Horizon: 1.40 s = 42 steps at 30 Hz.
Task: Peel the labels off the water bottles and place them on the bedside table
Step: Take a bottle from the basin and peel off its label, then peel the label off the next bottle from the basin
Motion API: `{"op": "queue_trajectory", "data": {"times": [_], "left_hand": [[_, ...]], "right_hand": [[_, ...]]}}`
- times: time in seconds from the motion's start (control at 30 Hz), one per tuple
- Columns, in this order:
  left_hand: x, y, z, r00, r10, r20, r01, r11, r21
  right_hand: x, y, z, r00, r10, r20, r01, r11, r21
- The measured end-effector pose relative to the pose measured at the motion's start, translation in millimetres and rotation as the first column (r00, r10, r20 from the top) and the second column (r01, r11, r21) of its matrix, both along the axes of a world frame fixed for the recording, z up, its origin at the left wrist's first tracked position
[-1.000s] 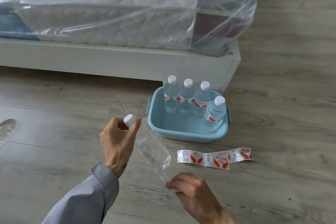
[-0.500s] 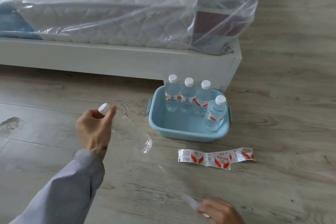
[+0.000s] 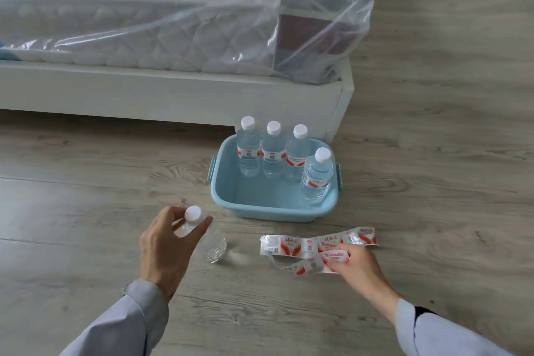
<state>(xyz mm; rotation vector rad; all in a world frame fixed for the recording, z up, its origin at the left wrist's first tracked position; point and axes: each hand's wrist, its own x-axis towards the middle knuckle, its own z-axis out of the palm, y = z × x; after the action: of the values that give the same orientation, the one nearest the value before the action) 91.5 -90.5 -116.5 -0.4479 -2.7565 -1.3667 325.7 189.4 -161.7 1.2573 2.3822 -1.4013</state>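
The water bottle (image 3: 213,244) in hand was bare, its label already off. The left hand (image 3: 166,248) gripped it by the neck just under the white cap (image 3: 192,213), thumb on one side and fingers curled round the other. Its base hung low by the floor (image 3: 86,211), though whether it rested there could not be told.

To the right of that hand, the right hand (image 3: 357,267) pinched a loose label (image 3: 312,264) between thumb and fingertips. The strip curled beneath a second label (image 3: 318,244) that lay flat just beyond the knuckles, the two touching or nearly so. Beyond both hands, nearer the right one, stood a blue tub (image 3: 271,212) with four bottles (image 3: 271,150) upright inside, every one wearing its label. Past that ran a white bed frame (image 3: 173,98).

The step in hand looked like the close of one bottle's peeling, with the stripped film being set down beside the other strip. The next move would likely be to let the label go cleanly, since thin film tends to cling to fingers. The bare bottle would then go to the bedside table, which was nowhere in view, so the person would first have to find it. The neck grip seemed sound for that carry. Four bottles appeared to remain.
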Motion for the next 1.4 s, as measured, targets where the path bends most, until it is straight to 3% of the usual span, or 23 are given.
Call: {"op": "queue_trajectory", "data": {"times": [0.07,0.17,0.23,0.33,0.47,0.57,0.63,0.77,1.07,1.3,1.4], "left_hand": [[-1.1,0.4,-2.3,1.000,-0.009,0.009,0.009,1.000,0.022],[2.1,-2.6,-3.7,0.999,-0.031,0.019,0.031,0.999,-0.015],[5.0,-3.8,-1.8,0.997,-0.069,0.033,0.070,0.997,-0.043],[6.8,-2.3,8.0,0.993,-0.114,0.016,0.115,0.991,-0.073],[8.5,18.0,21.4,0.955,-0.239,-0.176,0.190,0.948,-0.253],[12.0,58.5,35.3,0.821,-0.443,-0.361,0.321,0.880,-0.350],[16.2,97.3,40.1,0.776,-0.538,-0.328,0.424,0.831,-0.360],[28.8,178.8,35.2,0.831,-0.556,-0.025,0.549,0.826,-0.123],[32.3,274.1,1.4,0.931,-0.362,-0.035,0.363,0.931,0.029],[-3.5,234.3,35.3,0.844,-0.531,0.078,0.505,0.835,0.219],[-16.9,213.9,73.7,0.779,-0.610,0.145,0.511,0.751,0.418]], "right_hand": [[4.4,10.6,-3.6,0.995,-0.041,0.090,0.042,0.999,-0.013],[9.5,16.6,-3.0,0.975,0.031,0.221,-0.013,0.997,-0.082],[8.5,23.0,2.7,0.966,0.035,0.257,-0.040,0.999,0.015],[-0.4,38.3,17.6,0.985,0.016,0.174,-0.052,0.978,0.204],[-24.6,57.3,48.6,0.997,0.060,0.039,-0.067,0.974,0.218],[-44.7,68.5,70.6,0.993,0.052,-0.103,-0.030,0.979,0.204],[-55.1,73.6,78.9,0.986,0.045,-0.160,-0.011,0.978,0.206],[-67.9,80.6,76.6,0.977,0.084,-0.198,-0.047,0.982,0.185],[-86.2,85.7,48.5,0.969,0.029,-0.243,-0.009,0.996,0.084],[-91.2,75.6,66.8,0.926,0.014,-0.377,-0.008,1.000,0.019],[-92.9,67.7,87.6,0.898,0.071,-0.434,-0.086,0.996,-0.015]]}}
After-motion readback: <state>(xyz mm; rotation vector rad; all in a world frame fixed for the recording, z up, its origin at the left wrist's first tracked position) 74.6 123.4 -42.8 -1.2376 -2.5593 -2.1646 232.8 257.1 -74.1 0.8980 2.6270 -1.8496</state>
